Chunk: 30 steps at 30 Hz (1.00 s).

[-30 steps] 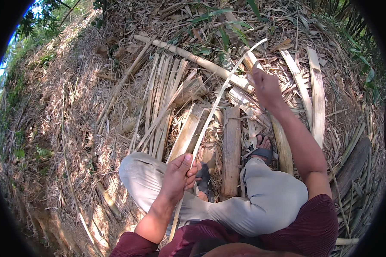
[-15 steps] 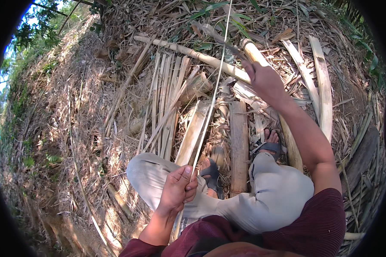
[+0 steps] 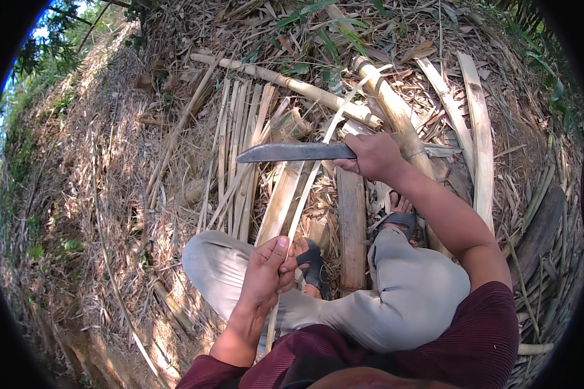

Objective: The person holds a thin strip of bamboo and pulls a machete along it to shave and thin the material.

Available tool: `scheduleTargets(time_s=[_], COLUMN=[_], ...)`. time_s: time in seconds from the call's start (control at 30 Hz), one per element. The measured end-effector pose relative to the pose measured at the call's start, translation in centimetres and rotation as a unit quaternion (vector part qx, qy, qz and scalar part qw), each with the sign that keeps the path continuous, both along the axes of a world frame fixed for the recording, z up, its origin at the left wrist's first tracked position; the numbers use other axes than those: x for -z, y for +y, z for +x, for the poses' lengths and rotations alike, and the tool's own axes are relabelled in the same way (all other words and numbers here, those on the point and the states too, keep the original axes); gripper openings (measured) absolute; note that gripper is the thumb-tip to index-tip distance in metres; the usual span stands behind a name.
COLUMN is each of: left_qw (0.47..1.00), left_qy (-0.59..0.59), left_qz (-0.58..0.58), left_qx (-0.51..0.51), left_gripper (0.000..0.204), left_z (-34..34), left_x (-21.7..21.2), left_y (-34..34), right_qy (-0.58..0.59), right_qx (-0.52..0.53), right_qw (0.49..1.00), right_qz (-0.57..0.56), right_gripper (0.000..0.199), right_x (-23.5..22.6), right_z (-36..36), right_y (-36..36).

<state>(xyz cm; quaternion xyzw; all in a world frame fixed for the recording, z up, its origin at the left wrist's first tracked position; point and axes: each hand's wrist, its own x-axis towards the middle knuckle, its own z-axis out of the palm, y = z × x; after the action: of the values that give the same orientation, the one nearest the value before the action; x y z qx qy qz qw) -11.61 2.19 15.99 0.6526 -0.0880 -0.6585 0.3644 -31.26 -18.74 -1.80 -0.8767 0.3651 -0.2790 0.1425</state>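
Observation:
My left hand [image 3: 270, 272] is closed round a long, thin pale bamboo strip [image 3: 307, 188], thumb on top, in front of my bent left knee. From there the strip runs up and away to the right, its far end near a thick bamboo pole [image 3: 396, 104]. My right hand [image 3: 372, 157] grips a machete [image 3: 292, 152] at its hidden handle. The dark flat blade points left and lies across the strip, apparently over it; whether the two touch I cannot tell.
Several split bamboo slats [image 3: 240, 142] lie left of centre. A bamboo pole [image 3: 292, 84] slants across the far side. Wide split pieces [image 3: 477, 129] rest at the right, and a brown half-round piece [image 3: 352, 227] lies between my sandalled feet. Dry leaves [image 3: 123, 129] cover the ground.
My right hand has come nearer with the machete, whose blade has swung from pointing away to lying leftward across the strip. The strip's far end has come into view. My left hand keeps its grip.

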Motion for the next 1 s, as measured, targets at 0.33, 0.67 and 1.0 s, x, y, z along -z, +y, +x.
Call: scheduleTargets(time_s=[0.33,0.67,1.0], left_qw=[1.0,1.0,0.994], left_qy=[0.015,-0.001,-0.063], left_qz=[0.014,-0.001,0.087], left_qx=[0.018,-0.01,-0.015], left_gripper=[0.031,0.031,0.035], left_z=[0.5,1.7,8.5], left_x=[-1.9,-4.6,-7.9], left_y=[2.4,5.2,11.4], right_qy=[0.054,-0.007,-0.006], right_qx=[0.162,0.247,0.551], right_qw=[0.977,0.954,0.801], right_qz=[0.127,0.172,0.232], right_gripper=[0.067,0.069,0.098], right_x=[0.2,3.4,6.6], right_z=[-5.6,-7.3,-20.7], right_y=[-6.2,-7.8,-17.4])
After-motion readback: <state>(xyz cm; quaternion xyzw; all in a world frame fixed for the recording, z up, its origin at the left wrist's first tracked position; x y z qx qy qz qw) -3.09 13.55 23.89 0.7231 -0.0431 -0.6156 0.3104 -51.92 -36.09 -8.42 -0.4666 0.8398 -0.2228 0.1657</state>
